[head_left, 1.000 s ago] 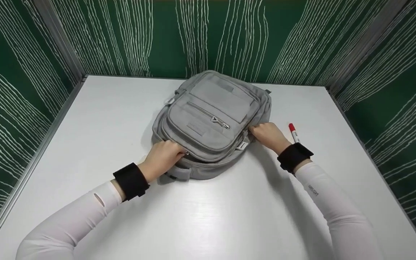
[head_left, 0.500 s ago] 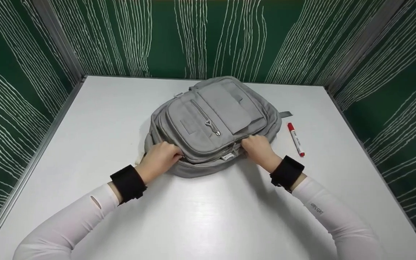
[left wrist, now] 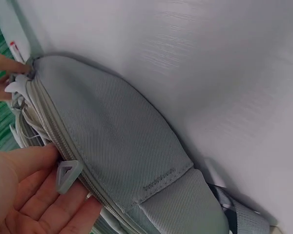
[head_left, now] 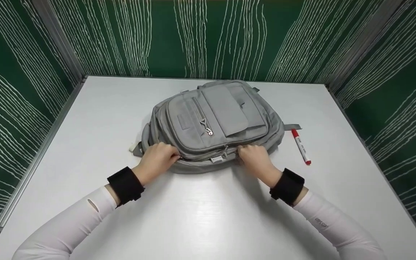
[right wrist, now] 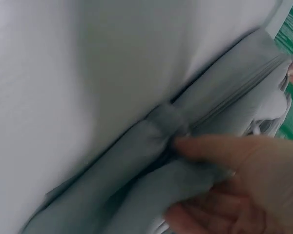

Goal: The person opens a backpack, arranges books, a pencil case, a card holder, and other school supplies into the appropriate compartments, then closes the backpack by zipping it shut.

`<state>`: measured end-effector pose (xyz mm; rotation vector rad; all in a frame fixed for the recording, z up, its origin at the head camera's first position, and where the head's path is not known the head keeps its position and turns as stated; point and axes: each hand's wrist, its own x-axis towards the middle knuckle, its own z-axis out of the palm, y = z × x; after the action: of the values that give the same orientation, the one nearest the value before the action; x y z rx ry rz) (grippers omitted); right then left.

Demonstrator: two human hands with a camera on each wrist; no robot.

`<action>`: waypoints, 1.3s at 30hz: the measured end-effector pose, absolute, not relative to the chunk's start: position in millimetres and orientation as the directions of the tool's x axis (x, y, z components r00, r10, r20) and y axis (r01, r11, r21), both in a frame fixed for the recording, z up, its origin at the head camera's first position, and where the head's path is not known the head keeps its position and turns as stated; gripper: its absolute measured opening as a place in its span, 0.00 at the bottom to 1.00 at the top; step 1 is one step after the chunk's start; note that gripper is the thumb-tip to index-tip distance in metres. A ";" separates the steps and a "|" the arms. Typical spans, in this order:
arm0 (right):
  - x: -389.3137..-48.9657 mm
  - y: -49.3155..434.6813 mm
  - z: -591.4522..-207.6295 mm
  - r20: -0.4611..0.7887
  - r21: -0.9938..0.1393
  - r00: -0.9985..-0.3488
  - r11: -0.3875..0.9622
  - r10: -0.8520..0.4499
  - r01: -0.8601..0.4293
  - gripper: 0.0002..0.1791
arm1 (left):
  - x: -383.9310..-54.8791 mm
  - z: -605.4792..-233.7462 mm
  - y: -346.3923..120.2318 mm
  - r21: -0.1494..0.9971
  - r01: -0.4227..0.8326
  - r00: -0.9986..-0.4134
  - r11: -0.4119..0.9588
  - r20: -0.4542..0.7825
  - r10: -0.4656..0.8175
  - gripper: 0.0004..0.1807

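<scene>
A grey backpack (head_left: 226, 112) lies on the white table, its front pocket facing up and its near side turned toward me. My left hand (head_left: 157, 159) grips the near-left edge along the zipper (left wrist: 95, 187); a translucent triangular zipper pull (left wrist: 68, 176) hangs against its fingers. Farther right along the same side, my right hand (head_left: 256, 160) pinches the grey fabric between thumb and curled fingers, its fingertips partly hidden by folds in the head view. Between the hands sticks out a small white tag (head_left: 216, 159).
A red-capped white marker (head_left: 301, 147) lies right of the backpack, its cap end at a grey strap (head_left: 293, 126) reaching out from the bag. Green panels with white wavy lines (head_left: 208, 39) stand around the white table (head_left: 200, 216).
The backpack has turned clockwise, its far end swinging right while both hands keep hold. My right hand has come nearer and left. The marker has shifted slightly toward me and right.
</scene>
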<state>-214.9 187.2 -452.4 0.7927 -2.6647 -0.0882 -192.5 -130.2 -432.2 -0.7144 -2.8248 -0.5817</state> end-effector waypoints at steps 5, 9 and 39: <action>-224.8 208.5 -441.8 0.336 0.149 -0.678 0.747 -0.654 -0.648 0.42 | -192.9 -433.4 -130.4 0.333 0.491 -0.868 0.805 0.261 0.422 0.06; -237.6 208.5 -436.4 0.250 0.174 -0.585 0.630 -0.772 -0.757 0.63 | -193.4 -434.5 -130.0 0.337 0.489 -0.870 0.804 0.260 0.420 0.06; -260.0 126.1 -455.3 0.235 0.101 -0.700 0.734 -0.674 -0.672 0.66 | -203.6 -430.5 -122.7 0.404 0.419 -0.905 0.813 0.256 0.339 0.05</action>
<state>-260.0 126.1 -455.3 1.0609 -2.6802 -0.0112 -203.6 -122.7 -430.5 -0.5962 -2.8254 -0.6890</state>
